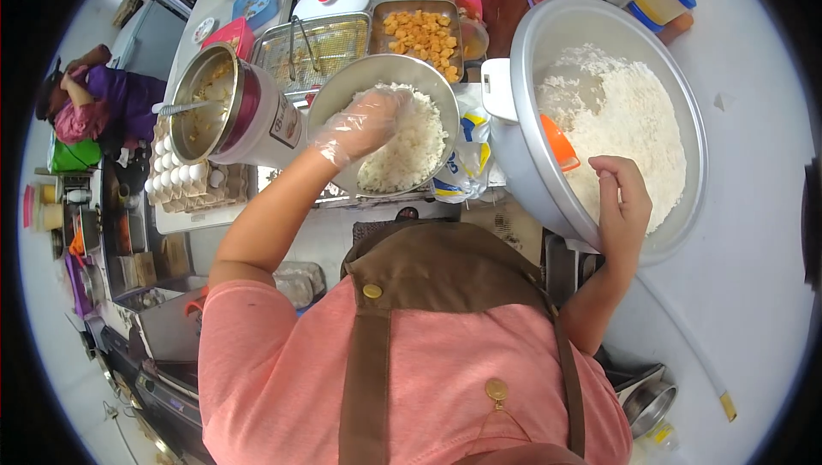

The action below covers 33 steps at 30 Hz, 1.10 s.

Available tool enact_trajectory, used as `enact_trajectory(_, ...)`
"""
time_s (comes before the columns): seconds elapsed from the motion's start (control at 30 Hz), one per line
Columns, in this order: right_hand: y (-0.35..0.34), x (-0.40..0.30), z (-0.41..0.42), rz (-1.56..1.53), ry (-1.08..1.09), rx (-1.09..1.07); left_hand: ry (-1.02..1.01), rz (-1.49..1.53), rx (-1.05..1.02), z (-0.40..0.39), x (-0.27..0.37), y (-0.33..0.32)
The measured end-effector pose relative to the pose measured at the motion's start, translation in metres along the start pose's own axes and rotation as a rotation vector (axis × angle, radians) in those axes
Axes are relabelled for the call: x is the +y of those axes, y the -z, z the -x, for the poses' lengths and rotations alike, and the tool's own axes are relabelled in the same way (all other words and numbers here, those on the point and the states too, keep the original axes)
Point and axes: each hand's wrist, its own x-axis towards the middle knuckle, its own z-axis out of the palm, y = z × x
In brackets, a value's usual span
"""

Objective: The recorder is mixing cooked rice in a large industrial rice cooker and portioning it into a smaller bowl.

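Note:
A clear plastic glove covers my left hand (365,126), which rests on cooked white rice (411,153) in a round metal bowl (447,102); its fingertips are hidden, so its grip cannot be told. Bare and with bent fingers, my right hand (620,198) is over the near rim of a large grey tub (523,47) of white flour (632,124). The thumb and forefinger are close together, and nothing plain shows between them. An orange plastic scoop (560,144) lies in the tub, left of that hand.
Beyond the bowl are a tray of fried pieces (424,38) and a wire rack (334,47) with tongs (302,47). A metal bowl with a spoon (241,92) tops a plastic bucket (273,118) beside egg trays (225,192). Another person (122,96) is at far left.

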Motion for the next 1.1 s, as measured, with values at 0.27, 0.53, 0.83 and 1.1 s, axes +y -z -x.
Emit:
enact_trajectory(0.27, 0.002, 0.003, 0.003, 0.015, -0.028, 0.034, 0.021, -0.531, -0.307, -0.007, 0.030, 0.013)
enact_trajectory(0.53, -0.002, 0.000, -0.001, -0.010, -0.056, 0.028, -0.145, -0.397, -0.198, -0.011, 0.024, -0.035)
enact_trajectory(0.83, 0.006, 0.002, -0.001, -0.092, -0.059, -0.027, -0.246, -0.036, -0.183, -0.031, 0.004, -0.035)
enact_trajectory(1.1, 0.027, 0.006, -0.026, 0.151, -0.022, -0.209, -0.243, -0.118, -0.117, -0.016, 0.017, -0.001)
